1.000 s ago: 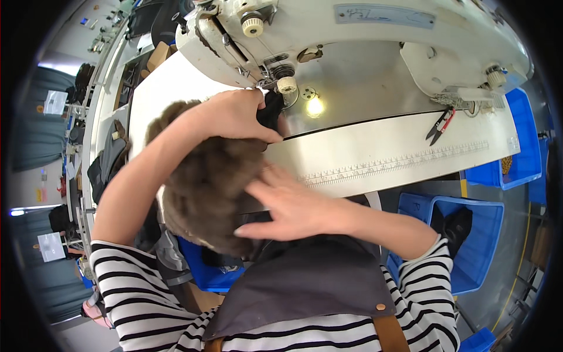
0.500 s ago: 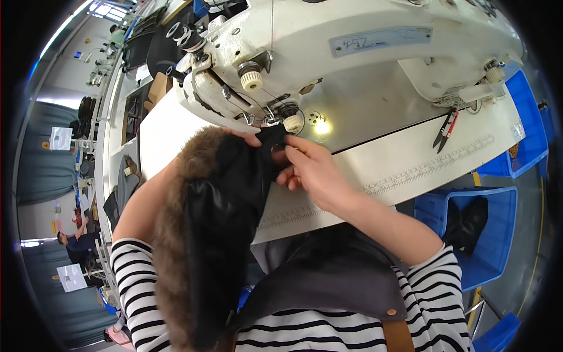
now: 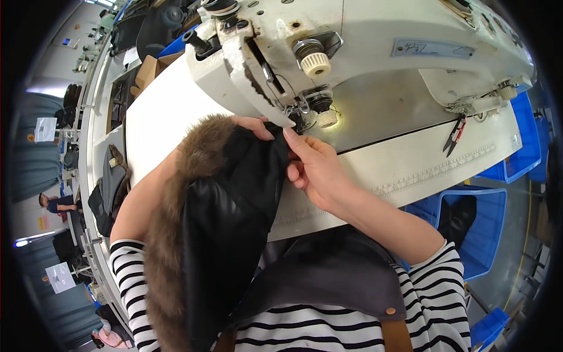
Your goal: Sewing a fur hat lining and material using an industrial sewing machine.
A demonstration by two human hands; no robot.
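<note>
A black fabric piece [image 3: 229, 217] with brown fur trim [image 3: 164, 246] hangs from under the sewing machine's head down over my front. My left hand [image 3: 253, 127] grips its upper part, thumb on top near the presser foot [image 3: 296, 117], the rest of the hand mostly hidden by the fur. My right hand [image 3: 316, 173] pinches the fabric's right edge at the top between thumb and fingers, just right of my left thumb, close below the needle area. The white and steel sewing machine [image 3: 375, 26] stands over the white table [image 3: 155, 117].
Black-and-red snips [image 3: 455, 135] lie right, above a printed ruler [image 3: 434, 165]. Blue bins stand right, one [image 3: 481, 240] holding black pieces [image 3: 454, 217]. A grey, fur-edged piece [image 3: 108, 182] lies left. Two people [image 3: 58, 204] [image 3: 108, 335] are in the left background.
Over the last second the piece turned from fur up to black side up, and my right hand rose to its top edge. Since half a second ago both hands remain near the needle, gripping it.
</note>
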